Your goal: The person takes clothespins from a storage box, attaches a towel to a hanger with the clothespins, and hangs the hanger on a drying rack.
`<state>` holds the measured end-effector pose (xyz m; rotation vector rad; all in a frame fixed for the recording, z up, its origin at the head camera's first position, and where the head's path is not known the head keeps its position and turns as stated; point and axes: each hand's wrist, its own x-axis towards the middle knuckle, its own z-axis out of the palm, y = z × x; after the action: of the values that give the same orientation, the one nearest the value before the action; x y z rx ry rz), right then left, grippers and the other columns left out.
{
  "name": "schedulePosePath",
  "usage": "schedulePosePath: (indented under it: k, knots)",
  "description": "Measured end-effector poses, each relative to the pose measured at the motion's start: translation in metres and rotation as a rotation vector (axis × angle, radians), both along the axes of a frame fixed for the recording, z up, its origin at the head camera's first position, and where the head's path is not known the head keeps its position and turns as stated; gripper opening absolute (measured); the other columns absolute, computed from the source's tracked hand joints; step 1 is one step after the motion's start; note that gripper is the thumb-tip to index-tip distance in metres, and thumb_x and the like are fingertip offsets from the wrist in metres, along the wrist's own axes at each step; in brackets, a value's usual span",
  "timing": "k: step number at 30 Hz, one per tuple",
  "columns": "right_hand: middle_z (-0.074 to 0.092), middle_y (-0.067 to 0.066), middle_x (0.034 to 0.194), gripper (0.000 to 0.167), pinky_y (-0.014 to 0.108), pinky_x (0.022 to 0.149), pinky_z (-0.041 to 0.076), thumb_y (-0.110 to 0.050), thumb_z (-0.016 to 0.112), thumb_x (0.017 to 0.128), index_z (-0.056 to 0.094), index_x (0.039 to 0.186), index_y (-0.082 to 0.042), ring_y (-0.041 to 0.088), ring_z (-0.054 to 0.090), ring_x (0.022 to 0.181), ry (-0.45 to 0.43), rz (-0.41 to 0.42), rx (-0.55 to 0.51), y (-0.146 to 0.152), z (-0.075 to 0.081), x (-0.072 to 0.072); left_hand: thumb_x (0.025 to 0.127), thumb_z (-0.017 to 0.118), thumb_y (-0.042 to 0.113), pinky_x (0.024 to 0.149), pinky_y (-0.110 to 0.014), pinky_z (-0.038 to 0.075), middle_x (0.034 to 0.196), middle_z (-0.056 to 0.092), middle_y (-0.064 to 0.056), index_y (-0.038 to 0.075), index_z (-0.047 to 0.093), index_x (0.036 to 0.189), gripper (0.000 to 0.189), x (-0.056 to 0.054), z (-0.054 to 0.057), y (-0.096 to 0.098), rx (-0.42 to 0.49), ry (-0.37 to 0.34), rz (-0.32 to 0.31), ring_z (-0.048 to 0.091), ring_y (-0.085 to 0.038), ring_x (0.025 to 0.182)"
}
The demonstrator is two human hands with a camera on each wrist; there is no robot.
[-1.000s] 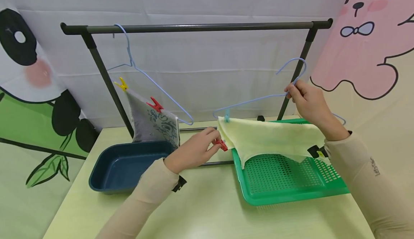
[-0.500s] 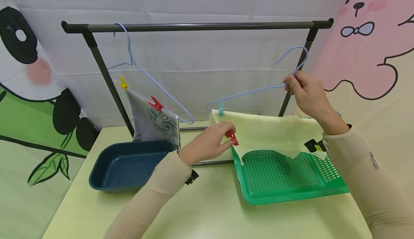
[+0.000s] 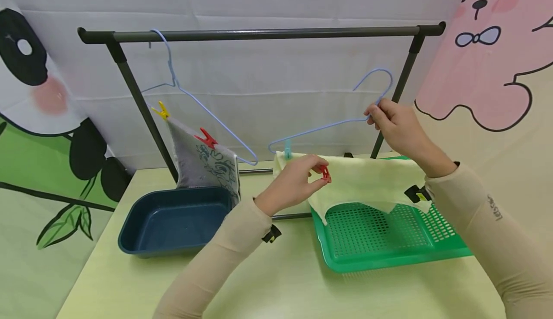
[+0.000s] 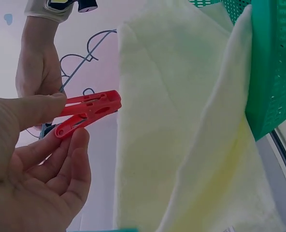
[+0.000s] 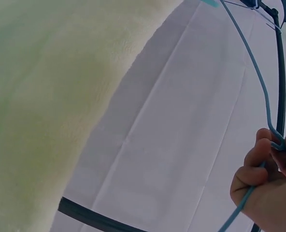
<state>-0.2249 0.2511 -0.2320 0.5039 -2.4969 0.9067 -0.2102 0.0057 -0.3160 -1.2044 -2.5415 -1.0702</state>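
Note:
My left hand (image 3: 298, 182) pinches a red clothespin (image 4: 87, 111) between thumb and fingers, in front of the pale yellow cloth (image 3: 367, 180). In the left wrist view the clothespin's tip points at the cloth's edge. My right hand (image 3: 399, 129) grips a blue wire hanger (image 3: 319, 129) just below its hook, holding it up off the rack. A teal clothespin (image 3: 287, 150) fastens the cloth to the hanger's left end. The cloth hangs from the hanger over a green basket (image 3: 345, 265); my right forearm covers the hanger's far end.
A black rack (image 3: 268, 34) stands at the back. On its left hangs another blue hanger (image 3: 216, 120) with a grey cloth (image 3: 203, 165), held by a yellow clothespin (image 3: 162, 111) and a red one. Below is a dark blue basin (image 3: 125, 235) on the table (image 3: 276, 285).
My left hand has moved right with the red clothespin, across the front of the yellow cloth. The right hand has raised the hanger, then shifted it left and slightly down.

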Motion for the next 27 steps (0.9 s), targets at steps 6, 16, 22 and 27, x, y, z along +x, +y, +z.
schedulePosePath:
  k: [6,16,22,27]
  knots:
    - [0.063,0.008,0.09,0.03,0.023,0.06,0.038,-0.024,0.04,0.103,0.061,0.103,-0.002,0.02,0.054,0.077,-0.051,0.05,0.017,-0.001,-0.005,-0.002,0.091,0.065,0.02,0.081,-0.026,0.046,0.109,0.065,0.0,0.005,0.059,0.122,0.035,-0.002,0.008,0.016,0.019,-0.068,0.029,0.061,-0.016,0.102]
    - [0.065,0.01,0.099,0.022,0.024,0.067,0.042,-0.02,0.048,0.1,0.063,0.098,-0.003,0.021,0.055,0.08,-0.157,0.084,0.023,0.0,-0.006,-0.002,0.092,0.064,0.02,0.081,-0.022,0.046,0.106,0.068,0.004,0.01,0.058,0.124,0.034,-0.01,0.013,0.036,0.039,-0.125,0.045,0.062,-0.005,0.096]
    - [0.064,0.007,0.099,0.022,0.022,0.072,0.043,-0.021,0.049,0.099,0.063,0.1,-0.004,0.016,0.056,0.081,-0.188,0.12,0.011,0.0,-0.004,-0.001,0.093,0.062,0.018,0.077,-0.017,0.046,0.106,0.067,0.003,0.01,0.059,0.124,0.032,-0.014,0.012,0.049,0.038,-0.137,0.03,0.062,-0.006,0.096]
    - [0.063,0.007,0.101,0.022,0.022,0.072,0.043,-0.019,0.049,0.1,0.064,0.098,-0.003,0.014,0.056,0.081,-0.189,0.152,-0.001,0.0,-0.001,-0.001,0.093,0.062,0.02,0.073,-0.016,0.045,0.107,0.067,0.001,0.007,0.059,0.124,0.033,-0.015,0.013,0.061,0.012,-0.114,0.02,0.062,-0.005,0.094]
